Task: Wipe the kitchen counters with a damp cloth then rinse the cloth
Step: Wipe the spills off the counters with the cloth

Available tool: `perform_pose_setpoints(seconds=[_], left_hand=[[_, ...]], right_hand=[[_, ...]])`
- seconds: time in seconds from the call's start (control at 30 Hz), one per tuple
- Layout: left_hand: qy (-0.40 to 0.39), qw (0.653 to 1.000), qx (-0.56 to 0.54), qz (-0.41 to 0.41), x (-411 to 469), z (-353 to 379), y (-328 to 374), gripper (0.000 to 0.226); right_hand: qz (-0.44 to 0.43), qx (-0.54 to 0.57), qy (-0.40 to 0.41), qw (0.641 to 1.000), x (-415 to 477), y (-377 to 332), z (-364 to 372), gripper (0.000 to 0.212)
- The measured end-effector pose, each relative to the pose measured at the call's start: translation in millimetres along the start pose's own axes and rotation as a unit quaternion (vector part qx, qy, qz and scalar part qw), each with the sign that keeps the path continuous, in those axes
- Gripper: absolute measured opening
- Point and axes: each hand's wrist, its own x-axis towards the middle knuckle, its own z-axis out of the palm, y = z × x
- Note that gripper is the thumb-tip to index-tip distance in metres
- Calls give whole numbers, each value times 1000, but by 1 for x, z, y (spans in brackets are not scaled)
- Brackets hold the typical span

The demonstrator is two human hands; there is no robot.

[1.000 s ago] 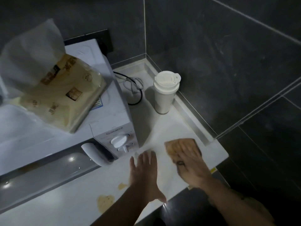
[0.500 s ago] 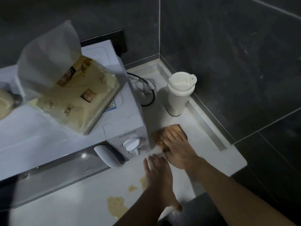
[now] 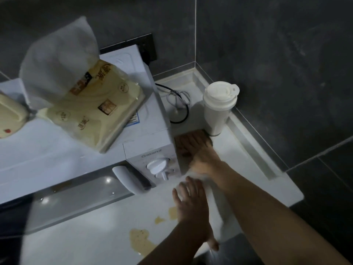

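Right hand presses the brown cloth flat beside the microwave; left hand lies flat, fingers straight; 3 yellow spills before it are not yet wiped.

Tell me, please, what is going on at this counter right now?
A person is wiping the white counter with a brown cloth. The right hand presses the cloth flat in the gap between the microwave and the lidded cup. The left hand rests flat on the counter nearer the front edge. Yellowish spills beside that hand are not yet wiped.
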Motion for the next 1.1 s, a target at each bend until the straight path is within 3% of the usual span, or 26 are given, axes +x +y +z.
perform_pose_setpoints(seconds=[0.17, 0.27, 0.5, 0.63, 0.73, 0.87, 1.1], left_hand=[[-34, 999, 14, 8, -3, 1, -2, 160], [-34, 999, -9, 15, -3, 3, -5, 161], [-39, 999, -6, -6, -3, 5, 0, 160], [-44, 999, -2, 2, -4, 2, -4, 163], [-53, 999, -13, 4, -5, 1, -2, 163], [-38, 999, -9, 0, -4, 1, 0, 160], [-42, 999, -19, 10, -5, 3, -5, 164]], right_hand=[[-7, -2, -3, 1000, -57, 11, 6, 62], [12, 4, -19, 1000, -124, 17, 11, 74], [75, 26, -6, 997, -47, 0, -2, 68], [9, 20, 3, 1000, -100, 28, 3, 64], [93, -10, 23, 995, -106, 72, 2, 65], [194, 27, 26, 980, -75, 55, -5, 78], [195, 15, -22, 980, -174, 46, -6, 71]])
